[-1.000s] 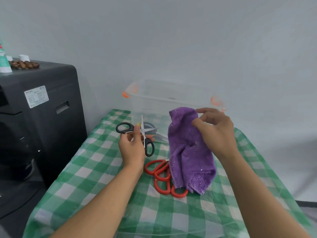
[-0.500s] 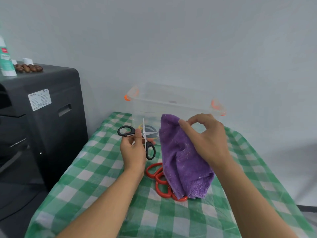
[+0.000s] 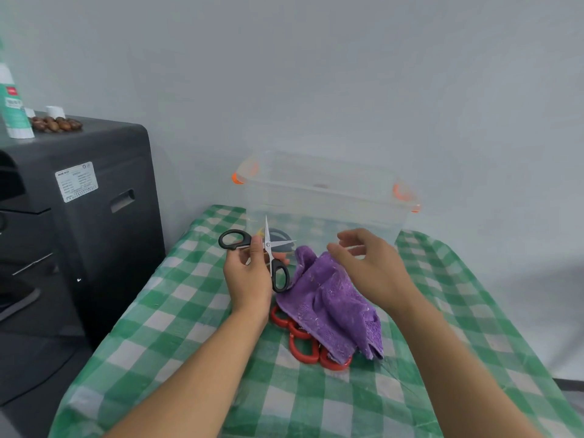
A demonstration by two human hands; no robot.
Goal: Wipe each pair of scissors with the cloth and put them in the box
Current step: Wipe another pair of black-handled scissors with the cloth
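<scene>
Down goes the purple cloth (image 3: 331, 298) — held up by the right hand (image 3: 376, 270) half a sec ago, now slumped on the green-check tablecloth (image 3: 177, 314) over the red scissors (image 3: 303, 343). Right hand hovers just above it, fingers loosely spread, gripping nothing. Left hand (image 3: 249, 276) at 9 o'clock of the cloth, fingers curled round the black scissors (image 3: 268, 251), blades splayed wide. Clear box (image 3: 322, 197) at 12 o'clock, w/ another pair dimly visible inside.
</scene>
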